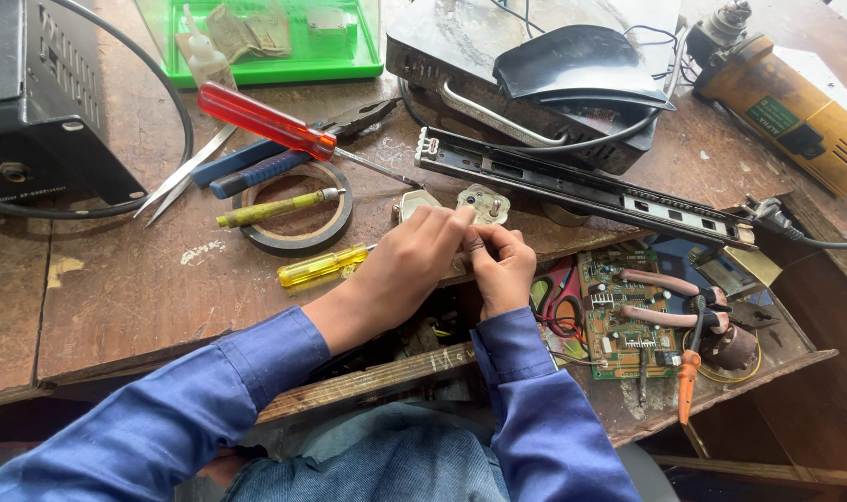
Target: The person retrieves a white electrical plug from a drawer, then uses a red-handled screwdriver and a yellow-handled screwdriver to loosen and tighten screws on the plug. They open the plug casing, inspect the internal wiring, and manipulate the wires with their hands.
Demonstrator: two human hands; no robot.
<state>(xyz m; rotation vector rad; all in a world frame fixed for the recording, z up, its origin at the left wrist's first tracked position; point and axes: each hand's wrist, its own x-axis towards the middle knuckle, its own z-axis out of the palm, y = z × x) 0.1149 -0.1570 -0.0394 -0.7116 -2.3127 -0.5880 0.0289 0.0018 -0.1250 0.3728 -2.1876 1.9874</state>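
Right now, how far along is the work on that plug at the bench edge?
Done: the plug is apart, its cream top half lying pins-up on the workbench. In hand: the left hand and right hand meet over a small hidden part beside it. Left: the halves are not yet joined; the yellow screwdriver lies unused.

I see a rough, scuffed wooden bench (144, 279), a glossy red plastic screwdriver handle (265, 121), a matt black tape ring (298, 244), a dull metal drawer slide (581, 186), and blue cloth sleeves (210, 400).
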